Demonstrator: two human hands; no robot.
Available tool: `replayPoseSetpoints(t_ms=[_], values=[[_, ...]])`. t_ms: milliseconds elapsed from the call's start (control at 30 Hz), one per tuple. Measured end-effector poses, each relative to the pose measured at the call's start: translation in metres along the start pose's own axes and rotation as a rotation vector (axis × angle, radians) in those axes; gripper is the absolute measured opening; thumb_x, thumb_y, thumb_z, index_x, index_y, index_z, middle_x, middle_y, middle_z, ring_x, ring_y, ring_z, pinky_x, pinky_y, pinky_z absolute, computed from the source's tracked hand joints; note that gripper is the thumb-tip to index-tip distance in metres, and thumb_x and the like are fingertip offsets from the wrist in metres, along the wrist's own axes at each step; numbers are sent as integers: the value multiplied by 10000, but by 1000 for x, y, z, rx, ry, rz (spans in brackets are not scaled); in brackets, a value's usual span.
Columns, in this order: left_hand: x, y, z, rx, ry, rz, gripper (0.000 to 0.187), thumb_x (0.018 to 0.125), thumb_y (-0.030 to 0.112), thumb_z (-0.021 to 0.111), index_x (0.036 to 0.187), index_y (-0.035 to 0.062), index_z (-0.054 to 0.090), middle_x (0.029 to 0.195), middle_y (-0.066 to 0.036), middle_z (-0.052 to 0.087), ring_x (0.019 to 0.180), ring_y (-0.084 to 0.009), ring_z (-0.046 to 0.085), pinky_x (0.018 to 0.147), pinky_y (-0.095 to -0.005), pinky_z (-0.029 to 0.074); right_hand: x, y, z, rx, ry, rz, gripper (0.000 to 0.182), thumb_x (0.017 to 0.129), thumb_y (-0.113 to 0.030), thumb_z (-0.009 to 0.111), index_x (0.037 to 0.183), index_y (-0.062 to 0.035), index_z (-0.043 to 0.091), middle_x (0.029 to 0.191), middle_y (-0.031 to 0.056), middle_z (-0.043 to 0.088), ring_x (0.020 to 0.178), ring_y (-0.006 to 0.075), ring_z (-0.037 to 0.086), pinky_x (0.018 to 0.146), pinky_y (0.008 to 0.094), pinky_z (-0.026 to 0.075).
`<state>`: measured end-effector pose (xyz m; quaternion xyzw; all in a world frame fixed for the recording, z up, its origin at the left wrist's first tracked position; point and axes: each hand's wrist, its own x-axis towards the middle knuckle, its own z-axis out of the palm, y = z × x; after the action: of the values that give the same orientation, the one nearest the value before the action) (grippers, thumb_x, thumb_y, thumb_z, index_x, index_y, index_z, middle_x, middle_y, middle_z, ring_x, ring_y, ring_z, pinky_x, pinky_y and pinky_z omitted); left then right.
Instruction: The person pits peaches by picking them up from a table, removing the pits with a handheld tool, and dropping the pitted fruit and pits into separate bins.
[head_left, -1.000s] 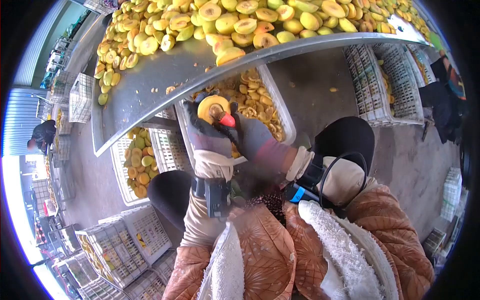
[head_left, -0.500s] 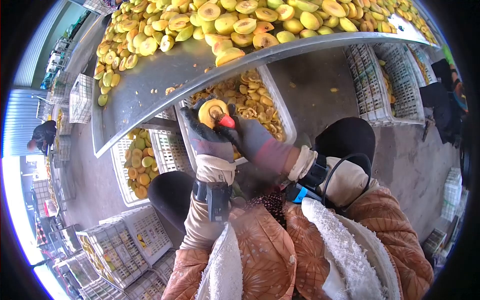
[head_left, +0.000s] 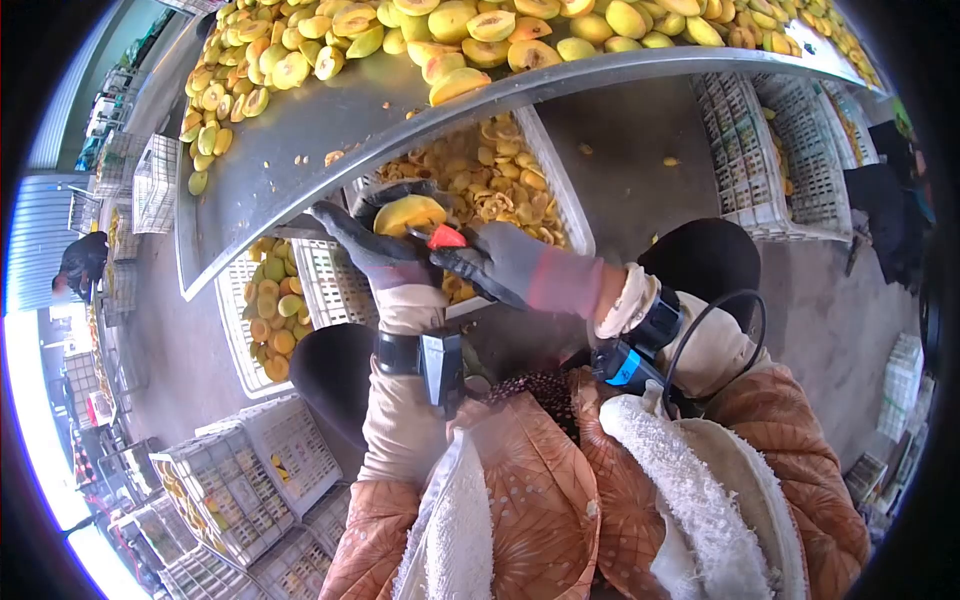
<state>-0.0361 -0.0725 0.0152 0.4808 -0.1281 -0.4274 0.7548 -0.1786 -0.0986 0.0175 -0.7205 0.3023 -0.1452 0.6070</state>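
1. Fruit piece [head_left: 410, 215], yellow and rounded, lies in the grasp of the gloved left hand [head_left: 378, 232], with the thumb side at its left and dark fingers behind it, over the crate under the hands.
2. The right hand [head_left: 500, 262], also gloved, is clenched around a red-handled tool [head_left: 446, 237]; the tool's thin dark end points at the lower edge of the fruit piece. Whether the two touch, I cannot tell.
3. Each forearm wears a strapped black device: the left device [head_left: 441, 370] sits above a beige sleeve, and the right device [head_left: 628, 366] has a blue band, with a black cable [head_left: 763, 320] looping beside it.
4. Below the hands, a white crate [head_left: 562, 180] holds many cut yellow-orange scraps.
5. To its left, a second white crate [head_left: 236, 340] holds green, yellow and orange fruit.
6. Beyond the hands, a metal tabletop [head_left: 270, 205] with a raised rim carries a large heap of cut fruit [head_left: 450, 22], spread along its far side; small bits lie on the bare metal.
7. White crates [head_left: 738, 165] stand on the floor at the right, and stacked crates [head_left: 230, 490] at the lower left.
8. One person [head_left: 82, 262] in dark clothes is at the far left; dark clothing [head_left: 885, 205] shows at the right edge.
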Motion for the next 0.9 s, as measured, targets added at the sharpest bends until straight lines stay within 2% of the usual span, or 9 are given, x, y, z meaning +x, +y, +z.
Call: replayPoseSetpoints(t_ms=[233, 300, 500, 600, 667, 733, 833, 867, 900], values=[[7, -13, 9, 18, 155, 92, 557, 914, 550, 334, 908, 41, 561, 774, -130, 618, 684, -281, 594, 612, -372, 511, 11, 15, 8, -77, 122, -33, 329, 906, -305, 529, 964, 8, 610, 781, 229, 617, 711, 355, 603, 634, 382, 446], [9, -4, 2, -82, -91, -152, 495, 923, 507, 359, 914, 54, 559, 807, -129, 616, 685, -283, 595, 604, -388, 511, 9, 8, 7, -5, 109, 12, 336, 905, -310, 528, 952, 13, 610, 777, 231, 616, 716, 351, 607, 637, 382, 449], [1, -15, 15, 295, 148, 271, 485, 944, 439, 389, 887, -12, 556, 752, -143, 615, 653, -233, 616, 575, -296, 514, 4, 9, 1, -161, 19, 205, 419, 891, -395, 540, 944, 17, 602, 674, 143, 607, 588, 192, 562, 554, 337, 432], [4, -13, 2, 274, -5, 325, 505, 964, 399, 360, 841, -36, 584, 775, -138, 623, 661, -194, 618, 598, -285, 516, 2, 18, -3, 177, -132, 241, 451, 885, -453, 530, 961, -12, 591, 625, 46, 566, 525, 125, 495, 476, 288, 387], [0, -5, 3, -7, -459, 49, 466, 951, 409, 377, 803, 9, 567, 734, -140, 600, 654, -243, 606, 598, -337, 512, -10, -7, -17, 616, -363, 86, 445, 877, -492, 525, 977, -63, 587, 612, -7, 527, 498, 102, 476, 438, 255, 351], [13, -6, -3, -315, -866, -217, 422, 939, 407, 404, 780, 48, 561, 713, -138, 589, 660, -264, 598, 599, -357, 509, -6, -5, -15, 343, -329, 84, 477, 880, -505, 505, 1050, -67, 587, 711, 58, 573, 606, 170, 524, 559, 310, 401], [25, -12, -32, -335, -416, -429, 335, 918, 369, 461, 924, 47, 553, 800, -133, 578, 786, -274, 604, 682, -413, 524, 7, 18, -2, -106, -263, 9, 484, 878, -514, 487, 1088, -92, 598, 824, 167, 630, 730, 296, 599, 691, 396, 458], [18, -14, -40, 217, -320, 48, 350, 896, 384, 497, 1003, 53, 533, 891, -115, 576, 862, -285, 591, 739, -454, 524, 6, 22, -1, -271, -212, -50, 478, 874, -505, 490, 1054, -77, 605, 849, 192, 628, 762, 329, 603, 700, 408, 461], [18, 8, -31, -177, -241, -323, 410, 913, 413, 456, 1001, 27, 560, 867, -126, 619, 786, -247, 616, 724, -350, 516, 7, 23, -1, -438, -159, -114, 475, 870, -497, 493, 1021, -62, 612, 875, 216, 626, 793, 363, 608, 709, 419, 465]])
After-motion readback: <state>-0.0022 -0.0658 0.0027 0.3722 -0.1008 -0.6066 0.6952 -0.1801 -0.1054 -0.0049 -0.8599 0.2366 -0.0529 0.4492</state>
